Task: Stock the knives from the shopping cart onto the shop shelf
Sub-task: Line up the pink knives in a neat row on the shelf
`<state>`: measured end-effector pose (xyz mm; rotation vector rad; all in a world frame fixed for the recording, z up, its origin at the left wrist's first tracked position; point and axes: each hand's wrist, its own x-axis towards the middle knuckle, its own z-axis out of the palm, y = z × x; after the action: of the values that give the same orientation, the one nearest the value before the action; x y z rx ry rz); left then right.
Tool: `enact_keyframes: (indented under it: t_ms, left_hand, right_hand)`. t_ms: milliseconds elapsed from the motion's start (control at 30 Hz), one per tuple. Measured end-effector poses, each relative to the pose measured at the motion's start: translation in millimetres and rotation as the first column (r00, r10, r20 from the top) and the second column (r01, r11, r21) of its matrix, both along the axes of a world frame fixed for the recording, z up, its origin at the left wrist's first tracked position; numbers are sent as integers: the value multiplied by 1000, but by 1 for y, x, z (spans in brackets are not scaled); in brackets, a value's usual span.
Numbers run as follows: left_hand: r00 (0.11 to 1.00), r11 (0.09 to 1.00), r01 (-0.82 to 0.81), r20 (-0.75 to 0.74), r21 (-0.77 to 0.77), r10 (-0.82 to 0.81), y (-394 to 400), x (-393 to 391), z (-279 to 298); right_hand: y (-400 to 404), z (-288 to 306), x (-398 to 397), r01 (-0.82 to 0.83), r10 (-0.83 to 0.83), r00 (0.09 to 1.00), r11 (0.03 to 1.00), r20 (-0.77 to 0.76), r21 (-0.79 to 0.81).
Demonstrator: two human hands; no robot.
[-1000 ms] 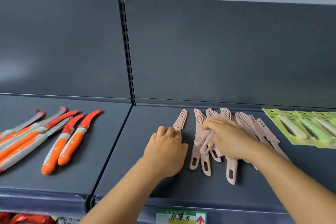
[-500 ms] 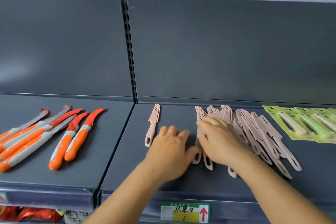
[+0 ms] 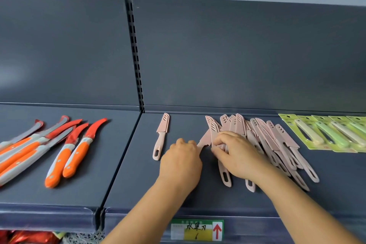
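A dark grey shop shelf [image 3: 178,198] holds a heap of several pink sheathed knives [image 3: 263,138] at centre right. One pink knife [image 3: 161,135] lies alone to the left of the heap, tip toward the back panel. My left hand [image 3: 181,161] is curled, knuckles up, and grips the handle end of another pink knife [image 3: 205,139] whose sheath sticks out to its right. My right hand [image 3: 235,154] lies on the heap's left side, fingers curled round knife handles there. No shopping cart is in view.
Several orange-handled knives [image 3: 65,156] lie on the neighbouring shelf section at left. Green carded knives [image 3: 326,134] sit at the far right. A slotted upright [image 3: 135,55] divides the back panels. A price label [image 3: 197,230] is on the shelf's front rail.
My left hand set one pink knife down at the left, then came back right to the heap and took hold of another. My right hand stayed on the heap.
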<state>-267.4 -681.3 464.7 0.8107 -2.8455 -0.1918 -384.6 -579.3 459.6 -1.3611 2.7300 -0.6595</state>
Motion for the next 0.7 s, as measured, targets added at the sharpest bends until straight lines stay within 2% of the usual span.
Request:
enact_keyframes:
  t_ms: [267, 533, 700]
  left_hand:
    - [994, 996, -94, 48, -10, 94, -10, 21, 6]
    - [978, 991, -4, 206, -137, 32, -15, 26, 5]
    - [990, 990, -139, 32, -13, 139, -30, 28, 3]
  right_hand:
    - [-11, 6, 7, 56, -56, 998, 996, -6, 71]
    - [-28, 17, 8, 109, -101, 993, 979, -56, 174]
    - [-37, 15, 7, 125, -106, 991, 956, -88, 263]
